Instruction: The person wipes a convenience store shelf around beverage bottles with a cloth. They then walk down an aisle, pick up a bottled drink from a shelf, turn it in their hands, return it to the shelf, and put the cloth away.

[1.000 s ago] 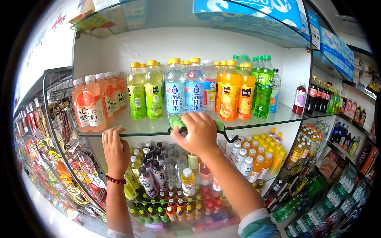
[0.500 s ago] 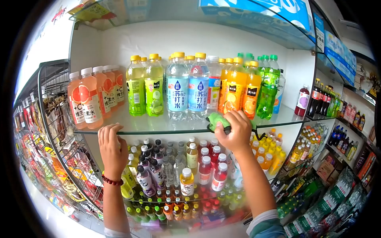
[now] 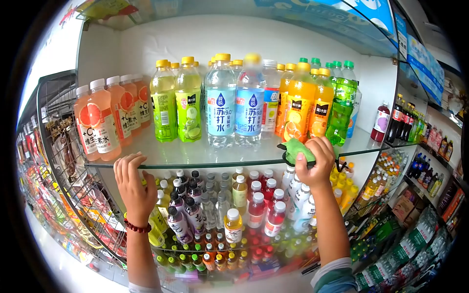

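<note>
My right hand [image 3: 317, 163] is closed around a bunched green cloth [image 3: 297, 150] with dark edging, at the front of the upper glass shelf [image 3: 224, 160]. Just behind the cloth stand bottles of orange drink [image 3: 298, 105]. At the shelf's left front edge rests my left hand [image 3: 131, 183], with a dark red bead bracelet on the wrist. Its fingers lie over the edge, the thumb is apart, and it holds nothing. Pink grapefruit drink bottles [image 3: 100, 122] stand close to its upper left. Two soda water bottles [image 3: 221, 107] with blue labels stand between the hands.
Green drink bottles [image 3: 189, 105] and a green soda bottle [image 3: 343, 107] also line the upper shelf. Lower shelves hold many bottles, such as a yellow drink bottle [image 3: 233, 226]. A wire rack [image 3: 53, 146] of packets stands left. Wrapped bottle packs [image 3: 415, 249] are stacked at lower right.
My right hand has moved right along the shelf front with the green cloth. My left hand stays on the shelf edge. The view has shifted slightly.
</note>
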`<state>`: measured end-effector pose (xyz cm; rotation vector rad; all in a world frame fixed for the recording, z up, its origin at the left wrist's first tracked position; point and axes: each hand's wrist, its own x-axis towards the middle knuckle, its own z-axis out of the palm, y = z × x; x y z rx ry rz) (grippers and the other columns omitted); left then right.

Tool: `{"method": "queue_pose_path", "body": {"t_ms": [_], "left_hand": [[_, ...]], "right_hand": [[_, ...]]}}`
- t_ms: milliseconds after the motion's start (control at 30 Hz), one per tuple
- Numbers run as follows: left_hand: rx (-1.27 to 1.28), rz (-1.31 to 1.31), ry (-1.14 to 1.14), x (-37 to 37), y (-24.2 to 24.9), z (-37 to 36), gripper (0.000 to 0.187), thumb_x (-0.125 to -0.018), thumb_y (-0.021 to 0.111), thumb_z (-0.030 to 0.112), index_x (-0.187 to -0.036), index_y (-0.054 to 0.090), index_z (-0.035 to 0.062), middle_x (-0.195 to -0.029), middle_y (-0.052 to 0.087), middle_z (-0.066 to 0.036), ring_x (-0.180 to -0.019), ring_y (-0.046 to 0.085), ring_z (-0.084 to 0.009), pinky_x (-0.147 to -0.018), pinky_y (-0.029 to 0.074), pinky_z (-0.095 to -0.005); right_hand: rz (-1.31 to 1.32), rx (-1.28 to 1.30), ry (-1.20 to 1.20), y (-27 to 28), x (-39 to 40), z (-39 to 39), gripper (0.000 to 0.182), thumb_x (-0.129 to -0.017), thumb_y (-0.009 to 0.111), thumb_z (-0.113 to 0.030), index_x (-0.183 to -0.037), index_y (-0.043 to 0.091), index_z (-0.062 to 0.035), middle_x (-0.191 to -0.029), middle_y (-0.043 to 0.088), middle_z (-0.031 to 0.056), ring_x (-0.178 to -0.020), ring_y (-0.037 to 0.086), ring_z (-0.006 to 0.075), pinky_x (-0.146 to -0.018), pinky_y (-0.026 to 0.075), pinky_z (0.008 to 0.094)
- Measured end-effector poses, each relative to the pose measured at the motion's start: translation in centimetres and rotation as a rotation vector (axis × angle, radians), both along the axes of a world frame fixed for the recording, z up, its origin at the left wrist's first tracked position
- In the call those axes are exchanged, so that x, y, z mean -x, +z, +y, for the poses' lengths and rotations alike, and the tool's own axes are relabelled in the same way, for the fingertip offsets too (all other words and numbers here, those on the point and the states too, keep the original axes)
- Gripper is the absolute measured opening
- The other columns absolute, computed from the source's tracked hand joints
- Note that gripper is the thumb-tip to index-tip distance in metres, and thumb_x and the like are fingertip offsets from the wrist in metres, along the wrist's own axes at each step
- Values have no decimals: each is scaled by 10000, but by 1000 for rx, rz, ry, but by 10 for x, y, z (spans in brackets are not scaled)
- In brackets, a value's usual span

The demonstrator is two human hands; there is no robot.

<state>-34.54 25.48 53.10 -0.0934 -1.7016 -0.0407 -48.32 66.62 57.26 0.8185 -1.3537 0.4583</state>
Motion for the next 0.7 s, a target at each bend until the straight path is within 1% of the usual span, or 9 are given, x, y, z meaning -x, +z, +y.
{"method": "queue_pose_path", "body": {"t_ms": [233,300,333,433,500,533,567,633,700], "left_hand": [[23,74,48,18,-9,-8,343,-791,619,-14,-1130,602,32,-1171,648,-150,-1149,578,-386,-1111,392,-540],[13,164,66,31,-13,-10,324,-793,625,6,-1114,603,43,-1163,649,-146,-1142,579,-383,-1121,380,-552],[8,204,92,36,-14,-10,286,-803,620,19,-1087,603,48,-1143,649,-141,-1125,580,-376,-1115,382,-560],[-20,248,96,44,-16,-11,252,-817,617,-10,-1063,592,40,-1138,652,-146,-1136,568,-389,-1099,393,-538],[-20,256,89,46,-16,-11,226,-827,612,-13,-1045,592,40,-1117,654,-147,-1116,566,-389,-1083,400,-536],[-20,279,96,48,-16,-11,230,-814,602,-2,-1038,595,48,-1104,650,-137,-1102,575,-375,-1094,392,-548],[-20,301,103,50,-16,-12,235,-800,593,8,-1031,598,56,-1091,646,-128,-1087,585,-360,-1105,384,-560],[-38,309,101,52,-16,-11,226,-801,591,11,-1022,597,56,-1081,647,-125,-1083,588,-356,-1104,383,-559],[-56,325,98,51,-15,-9,218,-801,589,13,-1014,596,57,-1072,648,-122,-1079,590,-351,-1103,382,-558]], "right_hand": [[-6,20,-5,-4,3,4,250,-807,647,-276,-751,570,-44,-744,579,134,-706,546,362,-646,447,453],[3,56,1,-6,7,3,242,-804,643,-267,-756,574,-40,-743,582,135,-707,548,362,-652,447,455],[9,58,-6,-7,7,2,242,-804,643,-267,-756,574,-40,-743,582,135,-707,548,362,-652,447,455],[18,113,-8,-11,10,-1,233,-804,642,-254,-768,584,-31,-749,592,139,-709,550,365,-657,446,456],[25,196,-4,-13,12,-6,224,-804,641,-236,-775,590,-21,-749,599,143,-710,551,368,-656,441,457],[16,230,6,-13,10,-9,202,-807,638,-204,-772,591,-11,-745,603,148,-712,552,375,-658,438,456],[19,232,0,-13,10,-13,202,-807,638,-204,-772,591,-11,-745,603,148,-712,552,375,-658,438,456],[-10,331,-51,-13,8,-18,169,-803,631,-165,-766,593,-5,-741,605,150,-708,551,381,-662,437,457],[17,354,-44,-10,5,-23,150,-795,631,-140,-766,597,3,-749,617,156,-709,556,390,-668,441,458]]}}
